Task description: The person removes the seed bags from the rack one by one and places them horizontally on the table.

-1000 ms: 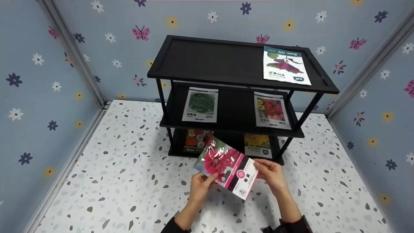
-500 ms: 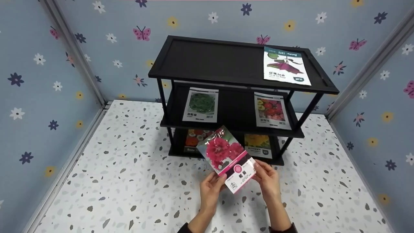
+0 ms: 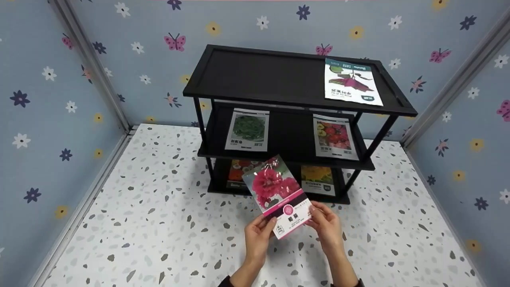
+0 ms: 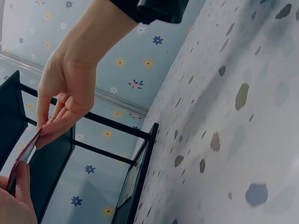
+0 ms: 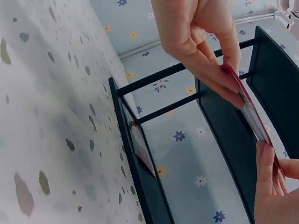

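A seed packet (image 3: pixel 279 195) with a photo of pink flowers and a white label is held slantwise in front of the black rack. My left hand (image 3: pixel 259 239) pinches its lower left edge, thumb on the printed face. On the opposite edge, near the label, my right hand (image 3: pixel 326 227) pinches it with the thumb on top. Both wrist views show the packet (image 5: pixel 254 119) nearly edge-on between the two hands, off the floor. Its back face is mostly hidden in the head view.
The three-tier black rack (image 3: pixel 271 75) bears a purple-plant packet (image 3: pixel 352 81) on top. Its middle shelf has a green-leaf packet (image 3: pixel 249 129) and a red-flower packet (image 3: pixel 334 135). Below lie a partly covered orange-flower packet (image 3: pixel 239 173) and a yellow-flower packet (image 3: pixel 317 179). Patterned walls surround the speckled floor (image 3: pixel 159 223).
The packet has turned more upright and tipped so its glare shrank. My left hand has shifted right and down along its edge; my right hand has lowered slightly. The rack's packets have not moved.
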Motion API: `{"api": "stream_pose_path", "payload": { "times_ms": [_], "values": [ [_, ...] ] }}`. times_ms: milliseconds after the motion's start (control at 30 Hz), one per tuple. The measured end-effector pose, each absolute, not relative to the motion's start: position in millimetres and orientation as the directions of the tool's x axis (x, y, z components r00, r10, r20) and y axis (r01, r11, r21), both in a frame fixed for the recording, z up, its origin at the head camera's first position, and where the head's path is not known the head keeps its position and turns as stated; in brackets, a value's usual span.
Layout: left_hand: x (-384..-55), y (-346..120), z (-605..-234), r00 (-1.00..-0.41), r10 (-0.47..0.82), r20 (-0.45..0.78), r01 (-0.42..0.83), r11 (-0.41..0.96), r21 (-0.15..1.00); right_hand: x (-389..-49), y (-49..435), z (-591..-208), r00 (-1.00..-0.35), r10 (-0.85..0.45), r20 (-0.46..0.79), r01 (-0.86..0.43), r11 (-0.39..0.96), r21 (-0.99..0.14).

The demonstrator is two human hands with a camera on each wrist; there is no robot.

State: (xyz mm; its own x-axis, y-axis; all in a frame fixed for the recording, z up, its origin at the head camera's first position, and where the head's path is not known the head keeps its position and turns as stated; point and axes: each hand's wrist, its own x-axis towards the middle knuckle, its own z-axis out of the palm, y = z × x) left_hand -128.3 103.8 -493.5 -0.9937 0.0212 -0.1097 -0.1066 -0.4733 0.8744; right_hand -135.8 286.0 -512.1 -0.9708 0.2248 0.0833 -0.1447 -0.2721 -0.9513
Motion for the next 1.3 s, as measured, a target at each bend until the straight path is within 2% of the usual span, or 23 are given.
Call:
{"api": "stream_pose_path", "payload": {
  "times_ms": [100, 167, 467, 667, 867, 1100, 1300],
  "values": [
    [-130.3, 96.3, -491.4, -0.993, 0.072, -0.097, -0.119, -0.457, 0.882, -123.8, 278.8, -477.6, -0.986, 0.169, 0.000, -0.043, -0.249, -0.968],
    [-132.0, 90.3, -489.8, -0.989, 0.119, -0.085, -0.130, -0.438, 0.890, -121.2, 280.1, -469.3, -0.991, 0.128, -0.042, 0.011, -0.239, -0.971],
    [-136.6, 72.5, -490.8, -0.938, 0.342, -0.066, -0.185, -0.330, 0.926, -123.2, 289.2, -471.7, -0.991, 0.079, -0.104, 0.097, -0.086, -0.991],
    [-138.1, 66.6, -493.7, -0.912, 0.406, -0.061, -0.190, -0.285, 0.940, -121.6, 287.7, -472.7, -0.988, 0.091, -0.122, 0.117, -0.065, -0.991],
    [-139.8, 64.4, -495.5, -0.917, 0.396, -0.057, -0.173, -0.264, 0.949, -121.8, 284.8, -476.8, -0.982, 0.131, -0.140, 0.135, -0.045, -0.990],
    [-140.1, 66.5, -497.7, -0.970, 0.224, -0.091, -0.136, -0.198, 0.971, -121.9, 281.0, -483.3, -0.982, 0.149, -0.120, 0.114, -0.045, -0.992],
    [-140.2, 66.4, -503.8, -0.989, 0.135, -0.054, -0.079, -0.188, 0.979, -120.6, 275.0, -489.1, -0.980, 0.158, -0.121, 0.111, -0.069, -0.991]
  ]
}}
